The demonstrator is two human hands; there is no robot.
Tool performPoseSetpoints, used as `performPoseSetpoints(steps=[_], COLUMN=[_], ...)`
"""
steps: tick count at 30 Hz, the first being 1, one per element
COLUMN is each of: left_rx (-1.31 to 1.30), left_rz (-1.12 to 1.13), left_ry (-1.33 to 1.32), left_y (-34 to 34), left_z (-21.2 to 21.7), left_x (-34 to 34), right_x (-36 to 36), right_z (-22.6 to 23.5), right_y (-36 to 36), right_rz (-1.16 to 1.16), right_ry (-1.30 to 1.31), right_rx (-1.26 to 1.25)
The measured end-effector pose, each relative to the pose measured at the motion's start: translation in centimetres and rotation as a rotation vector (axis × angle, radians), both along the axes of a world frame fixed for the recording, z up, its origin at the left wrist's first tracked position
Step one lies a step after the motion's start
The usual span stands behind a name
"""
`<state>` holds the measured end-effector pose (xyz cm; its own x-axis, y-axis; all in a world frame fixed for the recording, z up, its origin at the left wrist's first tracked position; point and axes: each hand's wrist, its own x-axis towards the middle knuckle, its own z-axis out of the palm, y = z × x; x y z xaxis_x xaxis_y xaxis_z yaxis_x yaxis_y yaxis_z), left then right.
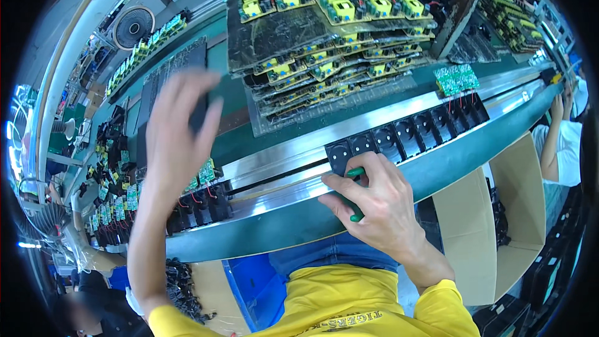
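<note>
My left hand point(176, 122) is raised over the left part of the bench, its fingers apart and smeared by motion, with nothing visible in it. Green-handled pliers point(355, 173) are gripped in my right hand point(385, 205); their jaws are hidden, so pliers or cutters is hard to tell. That hand rests at the left end of a row of black plastic housings point(409, 137) on the metal rail. Red wires link the row's far right end to a green circuit board point(456, 79). Another row of black housings point(199, 207) with boards lies beside my left forearm.
Stacked sheets of yellow-and-black circuit boards point(324, 31) stand behind the rail point(274, 168). A rusty post point(462, 9) rises to their right. An open cardboard box point(493, 218) sits below the bench edge at right. Another person's arm point(552, 131) reaches in at far right.
</note>
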<state>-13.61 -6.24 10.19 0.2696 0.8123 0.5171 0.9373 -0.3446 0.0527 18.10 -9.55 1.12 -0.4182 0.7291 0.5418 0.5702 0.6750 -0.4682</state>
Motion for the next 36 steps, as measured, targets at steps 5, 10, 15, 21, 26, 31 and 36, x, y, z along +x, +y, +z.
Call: performPoseSetpoints(steps=[5, 10, 15, 21, 26, 31, 36], left_rx=[0.243, -0.069, -0.208, -0.054, -0.260, -0.554, -1.140], left_rz=[0.117, 0.191, 0.088, -0.140, -0.394, -0.491, -0.658], left_ry=[0.092, 0.063, -0.214, -0.559, -0.883, -1.170, -1.627], left_y=[15.5, 18.2, 16.2, 8.7, 1.1, -0.9, -0.8], left_z=[1.3, 1.5, 1.8, 1.1, 0.7, 0.4, -1.2], left_x=[0.7, 1.3, 1.0, 5.3, 10.3, 10.7, 9.3], right_x=[0.8, 2.2, 2.3, 0.7, -1.0, -1.0, -1.4], right_z=[0.6, 0.3, 1.3, 3.6, 5.4, 4.8, 3.6], right_y=[-0.4, 0.1, 1.0, 4.4, 6.6, 6.2, 5.2], right_rz=[0.004, -0.044, -0.041, -0.079, 0.049, 0.339, 0.501], right_ry=[0.007, 0.031, 0.135, 0.342, 0.599, 0.766, 1.006], right_rx=[-0.004, -0.039, -0.074, -0.077, -0.253, -0.328, -0.528])
